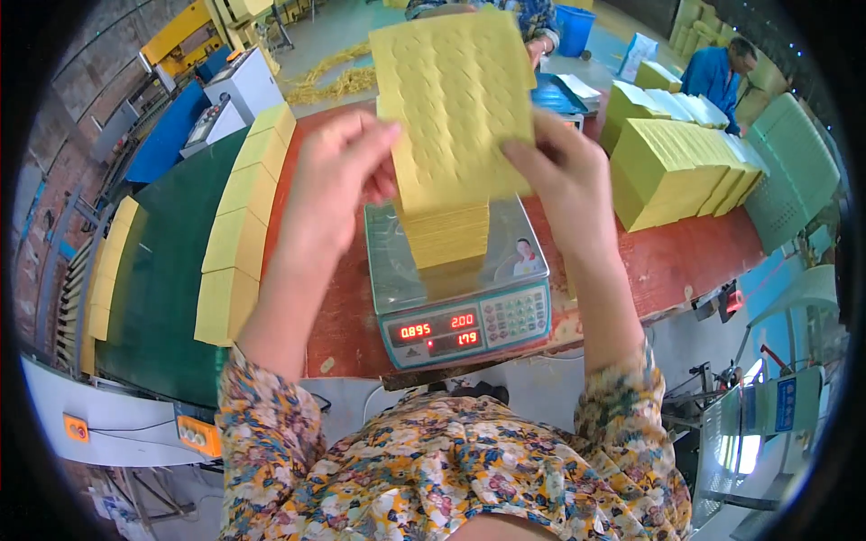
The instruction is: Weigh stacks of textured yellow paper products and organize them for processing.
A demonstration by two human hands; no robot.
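Observation:
A thin stack of yellow paper sheets [456, 108] with rows of small curved cuts is held upright in front of me. My right hand [570, 171] grips its right edge, thumb on the face and fingers behind. My left hand [336, 171] is closed at the left edge, its thumb tip against the paper; motion blurs it a little. Below the sheets, a taller pile of yellow paper [448, 239] rests on the metal pan of a digital scale [465, 329]. Red digits glow on the scale's front panel, beside a keypad.
The scale stands on a red table [663, 270]. Yellow paper stacks [681, 171] stand at the right, before a green perforated chair back [794, 158]. On the left, a green conveyor belt [162, 270] carries a row of yellow bundles [236, 230]. Two other people are across the table.

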